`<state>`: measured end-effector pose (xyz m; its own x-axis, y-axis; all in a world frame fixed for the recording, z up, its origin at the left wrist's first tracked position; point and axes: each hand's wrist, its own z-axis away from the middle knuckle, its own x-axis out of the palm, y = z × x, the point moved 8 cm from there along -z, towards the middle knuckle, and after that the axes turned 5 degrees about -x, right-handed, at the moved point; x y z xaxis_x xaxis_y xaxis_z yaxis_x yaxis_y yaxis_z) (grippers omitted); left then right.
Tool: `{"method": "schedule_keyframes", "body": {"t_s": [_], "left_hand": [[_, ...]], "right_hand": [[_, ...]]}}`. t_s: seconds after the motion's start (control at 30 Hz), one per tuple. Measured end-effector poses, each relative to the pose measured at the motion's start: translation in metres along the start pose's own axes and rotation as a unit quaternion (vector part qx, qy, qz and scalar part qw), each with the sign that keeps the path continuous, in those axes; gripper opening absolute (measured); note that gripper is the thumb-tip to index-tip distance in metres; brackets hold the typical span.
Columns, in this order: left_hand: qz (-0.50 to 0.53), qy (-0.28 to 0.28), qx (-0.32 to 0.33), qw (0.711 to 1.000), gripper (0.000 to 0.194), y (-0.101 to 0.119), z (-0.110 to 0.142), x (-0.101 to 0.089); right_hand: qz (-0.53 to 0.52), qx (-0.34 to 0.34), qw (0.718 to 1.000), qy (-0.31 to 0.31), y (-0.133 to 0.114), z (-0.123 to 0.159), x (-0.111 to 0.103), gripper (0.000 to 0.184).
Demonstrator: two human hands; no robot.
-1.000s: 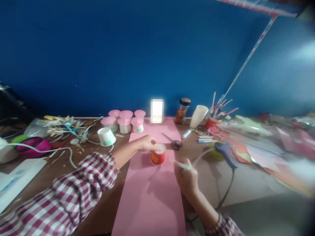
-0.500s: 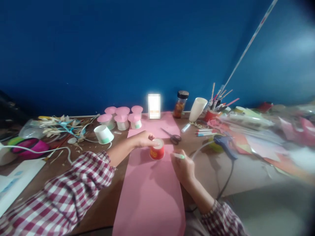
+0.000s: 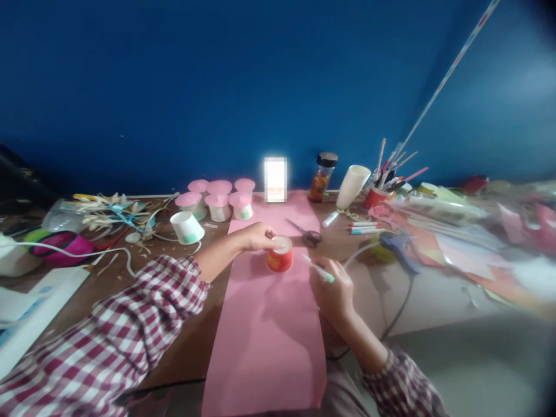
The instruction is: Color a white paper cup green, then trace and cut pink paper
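Note:
My left hand (image 3: 257, 237) is closed on a red paper cup (image 3: 279, 260) with yellow markings, its thumb on the cup's pale upturned base. The cup stands upside down on a long pink paper sheet (image 3: 264, 347). Just right of it, my right hand (image 3: 336, 289) grips a slim white pen (image 3: 321, 271) with a green end. The pen's tip points up and left toward the cup, a small gap apart. Beyond both hands, scissors (image 3: 309, 236) lie partly on a second pink sheet (image 3: 278, 217).
Several paper cups topped with pink discs (image 3: 219, 200) stand at the back left, near a tipped white cup (image 3: 186, 227). Right of centre are a black-lidded jar (image 3: 322, 176), markers (image 3: 365, 227), a red pen holder (image 3: 376, 197) and a blue glue gun (image 3: 399, 249) with its cord.
My right hand has moved slightly right, and the pen now slants more steeply, farther from the cup. My left hand stays on the cup. The view has shifted a little.

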<state>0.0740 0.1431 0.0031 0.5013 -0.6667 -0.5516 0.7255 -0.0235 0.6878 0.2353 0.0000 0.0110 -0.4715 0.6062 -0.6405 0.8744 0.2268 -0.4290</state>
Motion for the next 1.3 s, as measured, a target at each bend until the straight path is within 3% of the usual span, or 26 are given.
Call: {"method": "schedule_keyframes", "body": {"t_s": [0.27, 0.73, 1.3], "left_hand": [[0.003, -0.004, 0.022, 1.0, 0.048, -0.004, -0.006, 0.001], [0.012, -0.002, -0.006, 1.0, 0.049, -0.004, -0.005, 0.0], [-0.001, -0.009, 0.015, 1.0, 0.054, -0.008, -0.009, 0.001]], "right_hand": [[0.023, 0.008, 1.0, -0.011, 0.004, -0.008, 0.001, 0.007], [0.043, -0.032, 0.997, -0.048, 0.0, -0.008, 0.015, 0.013], [0.035, -0.031, 0.998, -0.045, 0.001, -0.008, 0.018, 0.013]]}}
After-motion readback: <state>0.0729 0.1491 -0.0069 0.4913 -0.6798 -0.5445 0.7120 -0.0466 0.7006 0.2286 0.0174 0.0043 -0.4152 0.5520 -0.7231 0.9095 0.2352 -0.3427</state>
